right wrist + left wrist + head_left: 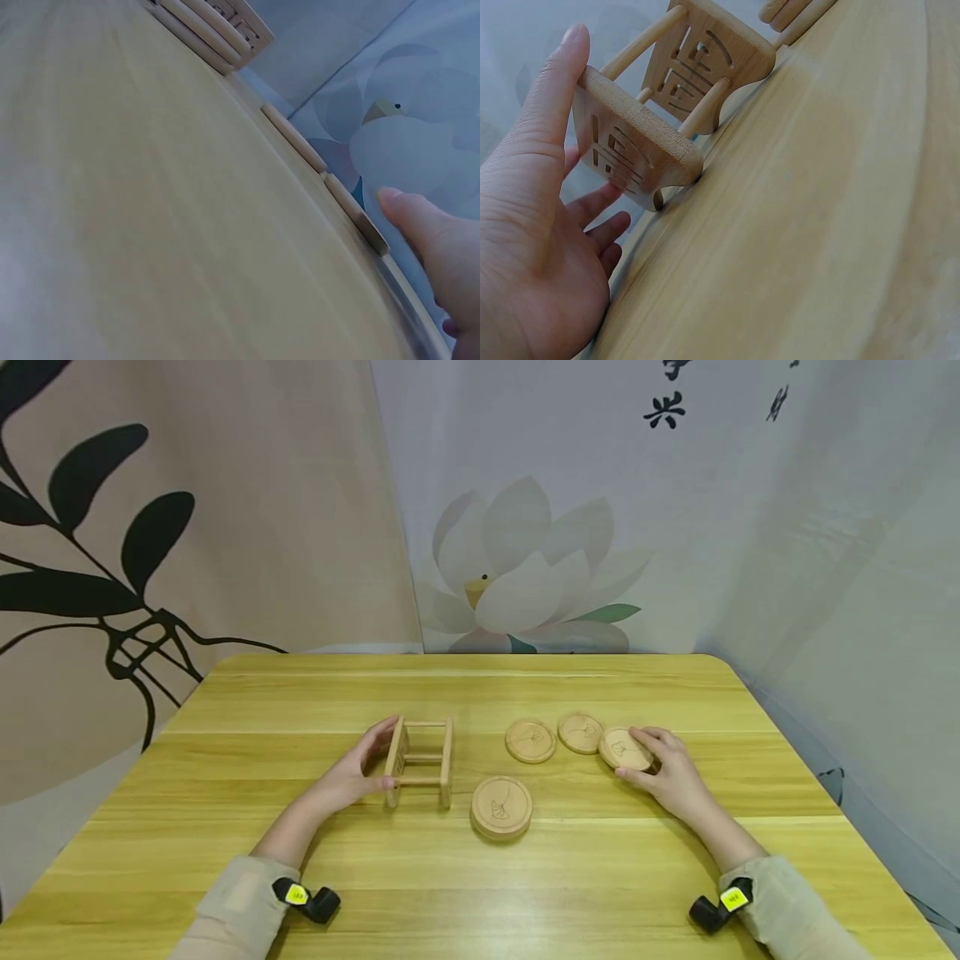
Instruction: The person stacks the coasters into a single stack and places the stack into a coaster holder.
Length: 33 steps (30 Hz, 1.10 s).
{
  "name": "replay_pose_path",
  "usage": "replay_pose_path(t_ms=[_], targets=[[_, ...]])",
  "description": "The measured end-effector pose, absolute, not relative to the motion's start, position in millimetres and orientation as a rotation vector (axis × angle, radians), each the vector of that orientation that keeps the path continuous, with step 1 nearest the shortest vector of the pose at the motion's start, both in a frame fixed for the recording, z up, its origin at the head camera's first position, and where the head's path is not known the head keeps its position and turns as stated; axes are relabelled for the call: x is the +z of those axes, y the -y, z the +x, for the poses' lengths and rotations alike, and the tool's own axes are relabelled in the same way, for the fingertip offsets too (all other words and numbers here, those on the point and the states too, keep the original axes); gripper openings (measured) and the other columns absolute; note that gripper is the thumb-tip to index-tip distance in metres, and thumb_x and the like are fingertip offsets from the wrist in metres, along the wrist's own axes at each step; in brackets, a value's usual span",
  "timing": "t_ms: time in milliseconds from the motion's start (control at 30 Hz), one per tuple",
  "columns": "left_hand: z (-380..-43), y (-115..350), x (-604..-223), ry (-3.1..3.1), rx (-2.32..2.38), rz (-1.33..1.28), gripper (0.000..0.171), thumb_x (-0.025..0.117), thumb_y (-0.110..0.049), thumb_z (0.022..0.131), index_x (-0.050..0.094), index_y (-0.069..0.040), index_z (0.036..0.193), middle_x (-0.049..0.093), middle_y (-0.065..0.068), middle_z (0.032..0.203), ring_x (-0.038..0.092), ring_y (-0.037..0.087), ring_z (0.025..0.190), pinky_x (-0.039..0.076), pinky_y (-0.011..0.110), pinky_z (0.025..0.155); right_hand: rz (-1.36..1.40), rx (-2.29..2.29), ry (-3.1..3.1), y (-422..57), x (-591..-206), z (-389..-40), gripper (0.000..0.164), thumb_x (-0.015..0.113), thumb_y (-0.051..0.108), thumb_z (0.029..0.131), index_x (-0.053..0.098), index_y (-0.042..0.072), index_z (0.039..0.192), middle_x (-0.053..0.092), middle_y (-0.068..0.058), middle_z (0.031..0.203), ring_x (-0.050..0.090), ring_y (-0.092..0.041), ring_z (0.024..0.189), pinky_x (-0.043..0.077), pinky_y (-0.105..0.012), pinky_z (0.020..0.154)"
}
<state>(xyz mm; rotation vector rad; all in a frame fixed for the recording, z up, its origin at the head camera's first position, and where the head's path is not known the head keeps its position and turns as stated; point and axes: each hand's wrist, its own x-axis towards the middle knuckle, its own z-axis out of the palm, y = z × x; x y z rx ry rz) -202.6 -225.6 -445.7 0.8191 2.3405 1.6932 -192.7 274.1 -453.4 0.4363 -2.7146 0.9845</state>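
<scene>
In the head view, my left hand holds a small wooden coaster rack by its left side panel, thumb and fingers at the panel's edges. The left wrist view shows that panel has cut-out slots, with round rods running to the second panel. My right hand grips a round light-wood coaster by its right side, fingers at the far edge and thumb at the near edge. Right beside it lies another coaster, and further left a third coaster. Most of the right hand is outside its wrist view.
A short stack of coasters stands between the hands, nearer me, with a line engraving on top. Everything is on a wooden table with rounded far corners. Printed curtains hang behind it.
</scene>
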Motion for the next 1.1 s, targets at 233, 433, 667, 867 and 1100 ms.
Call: replay_pose_path(t_ms=[233,433,667,867,1100], targets=[[-202.0,225.4,-444.8,-2.344,1.694,0.812,0.094,0.074,-0.041,0.082,0.017,-0.019,0.154,0.029,0.023,0.148,0.026,0.046,0.132,0.011,0.068,0.104,0.459,1.018,2.717,-267.0,-453.6,-190.6,0.074,0.078,0.03,0.081,0.047,-0.004,0.138,0.042,-0.023,0.134,0.036,-0.043,0.123,0.035,-0.058,0.095],[-202.7,225.9,-446.2,-2.352,1.687,0.818,0.099,0.072,-0.052,0.079,0.017,-0.019,0.154,0.03,0.022,0.147,0.027,0.046,0.132,0.011,0.069,0.103,0.486,1.031,2.699,-260.0,-454.4,-188.7,0.075,0.08,0.03,0.079,0.047,-0.003,0.138,0.043,-0.022,0.133,0.037,-0.042,0.121,0.038,-0.056,0.091],[-203.1,226.5,-447.0,-2.345,1.689,0.816,0.098,0.072,-0.052,0.08,0.017,-0.02,0.154,0.029,0.022,0.148,0.026,0.045,0.132,0.011,0.069,0.103,0.526,1.085,2.684,-249.8,-453.8,-185.2,0.076,0.081,0.029,0.077,0.048,-0.003,0.138,0.044,-0.02,0.134,0.037,-0.041,0.123,0.035,-0.057,0.095],[-203.0,226.6,-447.6,-2.356,1.681,0.814,0.099,0.072,-0.053,0.079,0.017,-0.02,0.154,0.03,0.022,0.148,0.026,0.045,0.132,0.011,0.069,0.103,0.559,1.103,2.689,-241.8,-453.1,-182.0,0.077,0.082,0.03,0.077,0.048,0.0,0.139,0.044,-0.017,0.135,0.036,-0.04,0.125,0.035,-0.058,0.096],[-203.4,226.4,-447.6,-2.354,1.685,0.816,0.098,0.072,-0.051,0.08,0.017,-0.018,0.154,0.031,0.022,0.147,0.027,0.045,0.131,0.012,0.069,0.103,0.587,1.098,2.674,-235.6,-453.6,-180.3,0.077,0.082,0.03,0.076,0.048,-0.001,0.138,0.044,-0.018,0.135,0.035,-0.04,0.125,0.034,-0.059,0.097]])
